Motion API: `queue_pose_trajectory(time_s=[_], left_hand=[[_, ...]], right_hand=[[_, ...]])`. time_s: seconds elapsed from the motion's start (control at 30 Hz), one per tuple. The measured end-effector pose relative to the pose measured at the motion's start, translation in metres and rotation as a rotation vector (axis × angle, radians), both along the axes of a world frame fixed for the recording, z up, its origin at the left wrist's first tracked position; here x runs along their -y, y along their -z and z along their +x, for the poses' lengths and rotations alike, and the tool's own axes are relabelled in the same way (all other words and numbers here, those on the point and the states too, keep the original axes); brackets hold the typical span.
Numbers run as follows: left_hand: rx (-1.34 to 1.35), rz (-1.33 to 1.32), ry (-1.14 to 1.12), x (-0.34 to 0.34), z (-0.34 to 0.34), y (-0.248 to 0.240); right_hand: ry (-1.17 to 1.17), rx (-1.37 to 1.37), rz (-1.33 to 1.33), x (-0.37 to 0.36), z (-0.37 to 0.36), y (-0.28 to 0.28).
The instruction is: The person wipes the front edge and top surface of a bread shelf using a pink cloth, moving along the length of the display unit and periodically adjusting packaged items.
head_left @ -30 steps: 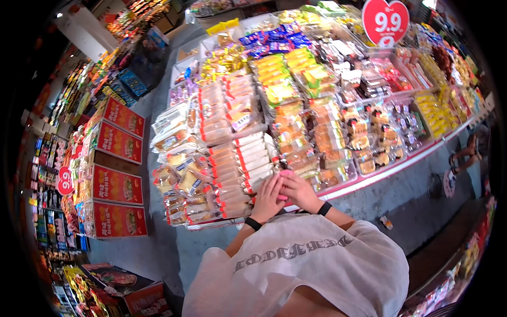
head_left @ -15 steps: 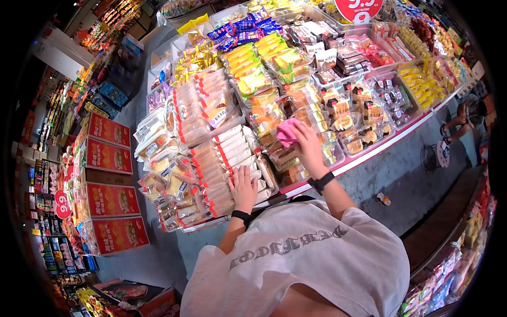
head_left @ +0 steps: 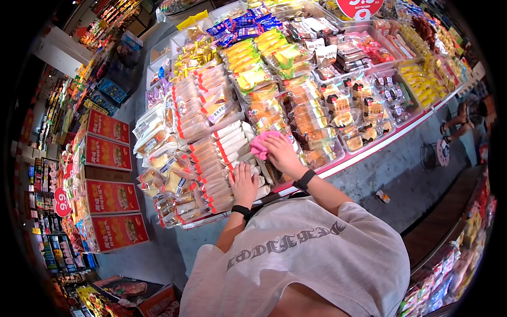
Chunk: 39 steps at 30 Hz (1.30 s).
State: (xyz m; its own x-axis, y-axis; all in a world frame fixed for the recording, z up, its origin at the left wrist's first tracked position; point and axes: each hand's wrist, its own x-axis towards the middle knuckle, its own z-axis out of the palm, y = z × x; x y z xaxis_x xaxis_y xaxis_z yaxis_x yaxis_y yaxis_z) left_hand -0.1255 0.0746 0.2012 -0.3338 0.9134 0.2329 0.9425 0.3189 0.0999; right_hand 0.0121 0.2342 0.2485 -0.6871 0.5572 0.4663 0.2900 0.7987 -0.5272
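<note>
My right hand (head_left: pixel 285 156) grips a crumpled pink cloth (head_left: pixel 260 146) above the packaged snacks in the middle of the display. Its fingers are closed over the cloth, partly covering it. My left hand (head_left: pixel 244 186) lies open, fingers stretched, on the white-wrapped packets with red ends (head_left: pixel 231 141) near the front edge. Left of it, clear-wrapped packets with red ends (head_left: pixel 207 164) stand in close rows. Beyond the cloth are rows of clear-wrapped bread packs (head_left: pixel 270 110), and to its right lie more bread packs (head_left: pixel 311 117).
Plastic bins of yellow-green (head_left: pixel 253 68), blue (head_left: pixel 244 27) and brown packets fill the far side. The display's red-white front edge (head_left: pixel 391 141) runs to the right. Red boxes (head_left: pixel 117 198) are stacked at left. A person (head_left: pixel 467 113) sits at far right beside a stool (head_left: pixel 443 153).
My right hand has moved left with the pink cloth, from the bread packs toward the white-wrapped packets. My left hand stays in nearly the same place.
</note>
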Motion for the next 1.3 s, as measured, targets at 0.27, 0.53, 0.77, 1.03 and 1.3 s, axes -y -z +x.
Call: queue_pose_trajectory(time_s=[0.27, 0.53, 0.77, 1.03, 1.3], left_hand=[[0.016, -0.002, 0.010, 0.001, 0.001, -0.004], [0.031, 0.007, -0.006, 0.003, 0.001, 0.000], [0.047, 0.001, -0.012, 0.001, 0.001, 0.004], [0.045, 0.033, -0.006, 0.006, 0.001, 0.001], [0.014, 0.048, 0.001, 0.005, 0.001, 0.003]], right_hand=[[-0.119, 0.045, 0.076, 0.023, -0.010, 0.004], [0.132, 0.061, 0.032, -0.006, 0.009, -0.003], [0.121, 0.034, -0.030, -0.013, 0.010, -0.003], [0.243, -0.216, 0.139, -0.072, -0.021, -0.063], [0.310, 0.264, 0.122, -0.101, -0.051, 0.015]])
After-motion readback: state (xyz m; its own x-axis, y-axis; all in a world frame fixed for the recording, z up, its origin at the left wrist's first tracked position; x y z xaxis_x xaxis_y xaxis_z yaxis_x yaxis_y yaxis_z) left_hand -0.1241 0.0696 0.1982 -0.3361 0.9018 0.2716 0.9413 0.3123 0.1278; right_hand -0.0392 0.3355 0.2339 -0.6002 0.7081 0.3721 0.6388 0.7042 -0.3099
